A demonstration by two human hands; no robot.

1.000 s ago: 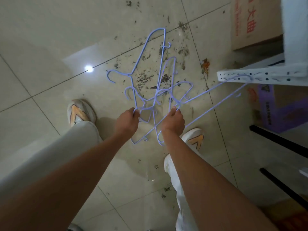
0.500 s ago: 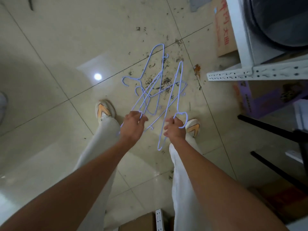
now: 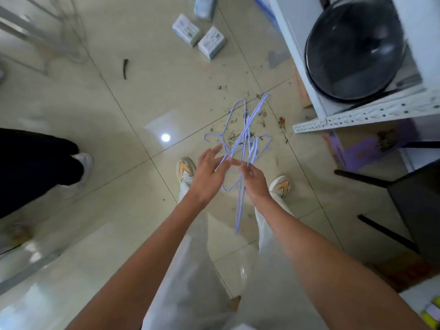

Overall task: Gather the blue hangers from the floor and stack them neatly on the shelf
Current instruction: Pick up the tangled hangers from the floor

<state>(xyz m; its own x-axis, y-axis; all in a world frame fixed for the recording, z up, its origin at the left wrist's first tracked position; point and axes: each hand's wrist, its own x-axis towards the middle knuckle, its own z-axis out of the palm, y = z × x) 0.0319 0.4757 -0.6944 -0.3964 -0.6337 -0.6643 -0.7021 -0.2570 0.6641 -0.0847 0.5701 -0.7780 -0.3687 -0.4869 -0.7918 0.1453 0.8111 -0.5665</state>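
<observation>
At the centre of the frame, a tangled bunch of blue hangers is held above the tiled floor. The right hand pinches the bunch with curled fingers. The left hand sits just beside it, fingers straight and spread, fingertips touching the wires. At upper right, the white shelf carries a dark round pan. 2 small boxes lie on the floor at top centre.

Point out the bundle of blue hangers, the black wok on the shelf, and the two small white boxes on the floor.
blue hangers [image 3: 240, 144], head view, on the crossed wires above the hands.
black wok [image 3: 354, 46], head view, on its dark inner bowl.
white boxes [image 3: 210, 42], head view, on the top face of the right box.
</observation>
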